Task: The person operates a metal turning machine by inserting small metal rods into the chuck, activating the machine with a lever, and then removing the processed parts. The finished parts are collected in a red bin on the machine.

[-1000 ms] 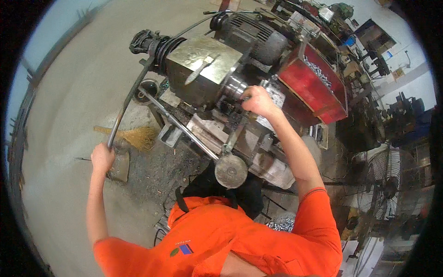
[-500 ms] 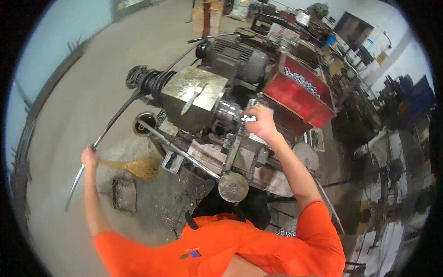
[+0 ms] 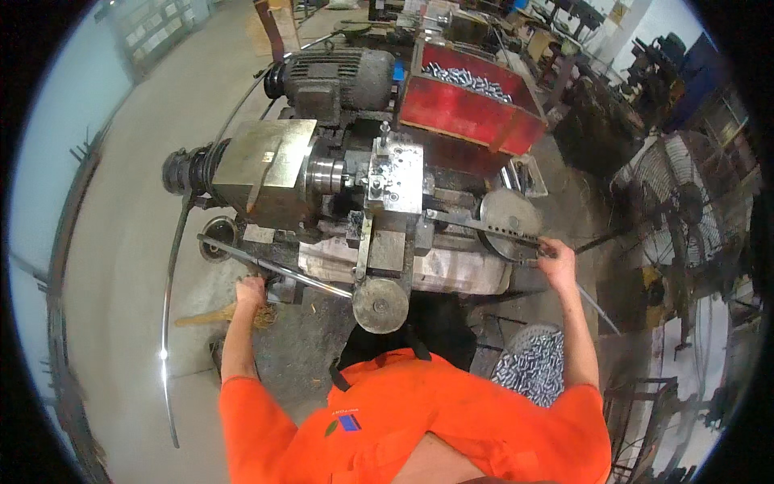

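A small metal lathe stands before me, its shiny chuck (image 3: 326, 175) facing a tool block (image 3: 397, 177) on the slide. My right hand (image 3: 558, 266) is closed round the end of a flat lever bar with holes (image 3: 484, 226), right of the slide. Lower left of the machine, my left hand (image 3: 251, 292) has its fingers curled beside a dark part; what they grip is hidden. Near it, a long steel rod (image 3: 298, 278) slants toward the round handwheel (image 3: 380, 306). Farther left hangs a long curved lever (image 3: 167, 323), with no hand on it.
A red bin (image 3: 468, 109) of small metal parts stands behind the lathe, next to a motor (image 3: 343, 77). A basket of metal pieces (image 3: 532, 367) is by my right forearm. A broom (image 3: 205, 318) lies at left, a large fan (image 3: 673, 189) stands at right.
My left hand has let go of the long curved lever and moved right toward the machine. My right hand has left the chuck area and now holds the lever bar. My view has shifted.
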Action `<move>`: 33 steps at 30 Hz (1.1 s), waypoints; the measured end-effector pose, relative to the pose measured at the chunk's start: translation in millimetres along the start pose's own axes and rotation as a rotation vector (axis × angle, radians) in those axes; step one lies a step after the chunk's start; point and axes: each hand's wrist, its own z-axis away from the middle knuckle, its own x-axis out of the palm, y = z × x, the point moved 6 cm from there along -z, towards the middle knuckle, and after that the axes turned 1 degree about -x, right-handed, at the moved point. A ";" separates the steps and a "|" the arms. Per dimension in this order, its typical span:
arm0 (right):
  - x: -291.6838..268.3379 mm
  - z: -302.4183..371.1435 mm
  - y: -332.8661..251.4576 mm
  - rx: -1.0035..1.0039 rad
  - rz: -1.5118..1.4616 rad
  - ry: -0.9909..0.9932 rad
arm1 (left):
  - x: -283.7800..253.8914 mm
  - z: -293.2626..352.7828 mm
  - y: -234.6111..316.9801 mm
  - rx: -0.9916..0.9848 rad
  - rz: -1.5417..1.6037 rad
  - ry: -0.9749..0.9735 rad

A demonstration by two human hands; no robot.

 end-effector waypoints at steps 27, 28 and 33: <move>64.1 248.9 91.9 0.624 -0.441 -0.056 | -89.8 14.4 -27.4 -0.423 1.722 0.522; 61.5 247.7 84.0 0.613 -0.417 -0.036 | -91.3 15.7 -28.3 -0.407 1.713 0.523; 55.2 245.8 61.6 0.637 -0.421 -0.010 | -100.6 21.2 -23.1 -0.396 1.681 0.517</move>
